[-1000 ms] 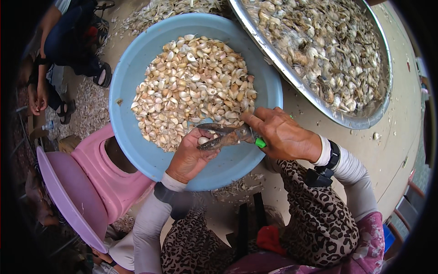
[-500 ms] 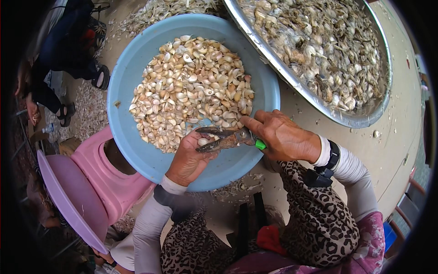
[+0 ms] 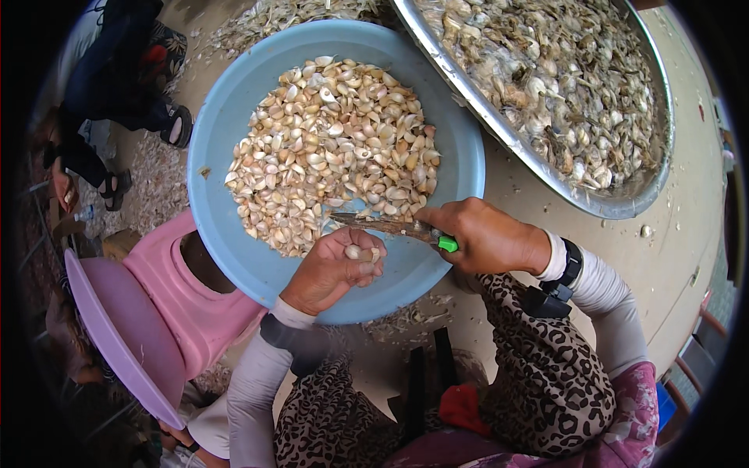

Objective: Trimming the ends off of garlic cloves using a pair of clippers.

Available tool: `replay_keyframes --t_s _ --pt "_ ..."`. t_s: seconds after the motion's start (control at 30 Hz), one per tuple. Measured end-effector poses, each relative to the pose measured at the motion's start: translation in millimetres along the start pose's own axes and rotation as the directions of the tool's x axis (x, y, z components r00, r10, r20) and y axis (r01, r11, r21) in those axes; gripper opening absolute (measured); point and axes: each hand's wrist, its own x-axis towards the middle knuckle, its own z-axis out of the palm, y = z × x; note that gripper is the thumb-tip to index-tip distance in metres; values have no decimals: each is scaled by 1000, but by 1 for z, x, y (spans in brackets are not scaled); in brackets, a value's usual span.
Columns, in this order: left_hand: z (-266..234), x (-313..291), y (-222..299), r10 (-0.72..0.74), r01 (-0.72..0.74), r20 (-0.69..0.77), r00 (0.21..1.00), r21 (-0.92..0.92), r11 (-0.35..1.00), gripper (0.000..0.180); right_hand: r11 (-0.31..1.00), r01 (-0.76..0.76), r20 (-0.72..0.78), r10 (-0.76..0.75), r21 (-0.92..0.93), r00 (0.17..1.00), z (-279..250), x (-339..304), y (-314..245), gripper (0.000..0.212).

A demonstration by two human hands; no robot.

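My left hand (image 3: 324,273) is closed, pinching a small piece of garlic (image 3: 363,254) between thumb and fingers over the near side of a light blue basin (image 3: 212,195). In my right hand (image 3: 495,238) is a pair of worn pruning shears (image 3: 394,226) with a bright green bit at the handle. Their dark blades are together and point left, just above the garlic piece and apart from it. Loose garlic cloves (image 3: 335,140) cover most of the basin's bottom. My right fingers hide most of the shears' handles.
A large metal tub (image 3: 624,209) of garlic bulbs (image 3: 562,101) overlaps the basin's far right. Left of the basin are a pink plastic stool (image 3: 160,269) and a purple plastic dish (image 3: 129,335). Another person's sandalled foot (image 3: 181,126) is at far left. Garlic skins (image 3: 296,19) litter the floor.
The shears' blades have gone from spread around the garlic to together, and now sit above it. My left hand has turned slightly, showing the garlic piece at its fingertips.
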Motion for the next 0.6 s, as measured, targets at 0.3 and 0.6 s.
replay_keyframes --t_s 0.3,0.6 --pt "26 -162 85 773 -520 -311 553 597 612 18 989 -88 -101 76 -119 992 -4 -6 6 50" --pt "-50 -388 151 972 463 -232 38 866 189 30 993 -49 -140 34 -105 990 -3 -4 8 41"
